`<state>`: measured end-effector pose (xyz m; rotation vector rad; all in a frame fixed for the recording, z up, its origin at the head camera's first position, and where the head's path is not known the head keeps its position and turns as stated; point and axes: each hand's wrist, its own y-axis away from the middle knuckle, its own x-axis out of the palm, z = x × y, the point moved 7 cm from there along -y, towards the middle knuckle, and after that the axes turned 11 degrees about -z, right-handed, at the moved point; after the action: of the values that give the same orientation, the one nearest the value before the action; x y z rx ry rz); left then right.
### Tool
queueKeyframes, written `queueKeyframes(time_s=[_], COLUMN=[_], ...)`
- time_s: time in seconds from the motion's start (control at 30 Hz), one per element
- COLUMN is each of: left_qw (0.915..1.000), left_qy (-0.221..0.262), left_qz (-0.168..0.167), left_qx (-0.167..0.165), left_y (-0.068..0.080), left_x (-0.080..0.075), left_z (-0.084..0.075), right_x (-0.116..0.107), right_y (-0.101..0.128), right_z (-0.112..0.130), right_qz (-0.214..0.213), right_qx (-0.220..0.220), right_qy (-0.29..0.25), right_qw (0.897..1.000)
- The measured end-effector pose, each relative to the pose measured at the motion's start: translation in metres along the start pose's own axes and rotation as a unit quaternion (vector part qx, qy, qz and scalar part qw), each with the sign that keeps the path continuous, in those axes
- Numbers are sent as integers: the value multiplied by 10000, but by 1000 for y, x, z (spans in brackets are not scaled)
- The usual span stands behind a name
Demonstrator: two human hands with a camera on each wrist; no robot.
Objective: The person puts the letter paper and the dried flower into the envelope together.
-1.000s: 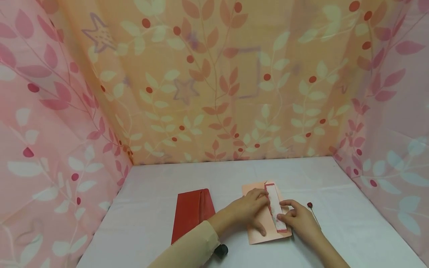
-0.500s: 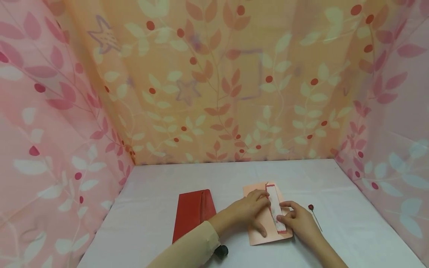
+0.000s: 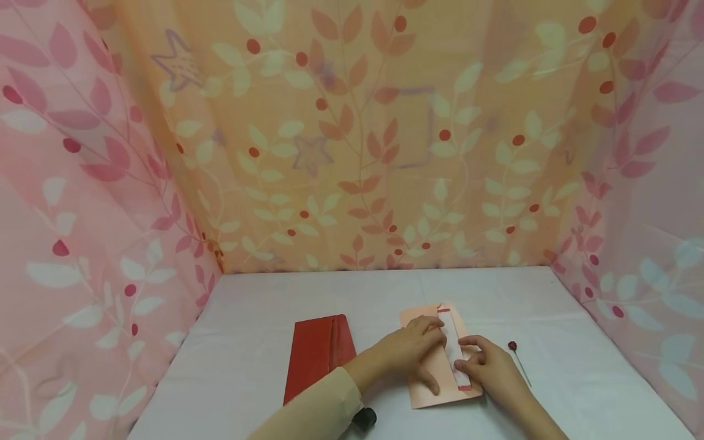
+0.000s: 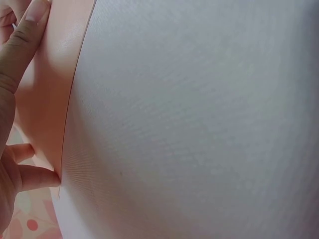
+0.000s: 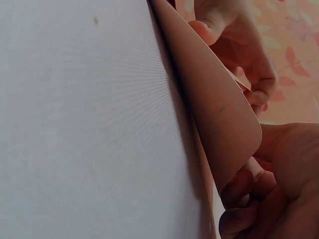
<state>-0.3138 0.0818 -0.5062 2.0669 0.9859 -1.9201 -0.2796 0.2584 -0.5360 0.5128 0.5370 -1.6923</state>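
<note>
A peach envelope (image 3: pixel 431 391) lies in the head view, and a white card (image 3: pixel 452 342) with red ends shows as a long strip at its opening. My left hand (image 3: pixel 409 351) rests spread on the envelope, thumb toward the near edge, fingertips at the strip's left side. The left wrist view shows the left thumb (image 4: pixel 22 42) flat on the envelope. My right hand (image 3: pixel 489 360) pinches the card's right edge between thumb and index finger. In the right wrist view the envelope flap (image 5: pixel 224 119) stands raised off the table, and the right fingers (image 5: pixel 241 186) are partly hidden behind it.
A red envelope (image 3: pixel 310 354) lies to the left, partly behind the left forearm. Beside the sleeve sits a small black object (image 3: pixel 365 419). A thin stick with a dark red flower-like head (image 3: pixel 513 346) lies right of the right hand. Patterned curtains (image 3: pixel 352 153) surround the white table (image 3: pixel 264 293).
The visible strip of white card looks a little narrower at its left side. Both hands keep nearly the same pose; the whole head view has shifted slightly downward.
</note>
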Motion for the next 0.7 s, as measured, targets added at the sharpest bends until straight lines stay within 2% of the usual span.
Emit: queueKeyframes(time_s=[0.17,0.5,0.7], left_qw=[10000,9997,9998], left_qy=[-11,45,27], left_qz=[-35,27,30], left_qx=[-61,-257,-205], left_y=[-3,-2,-2], left_x=[2,-5,-2], left_z=[4,5,5], right_x=[-2,3,7], right_y=[-4,-7,-4], right_z=[1,4,6], right_qz=[58,17,26], right_qx=[-31,-135,-151], right_qy=[-26,153,222], right_qw=[10000,9998,9996])
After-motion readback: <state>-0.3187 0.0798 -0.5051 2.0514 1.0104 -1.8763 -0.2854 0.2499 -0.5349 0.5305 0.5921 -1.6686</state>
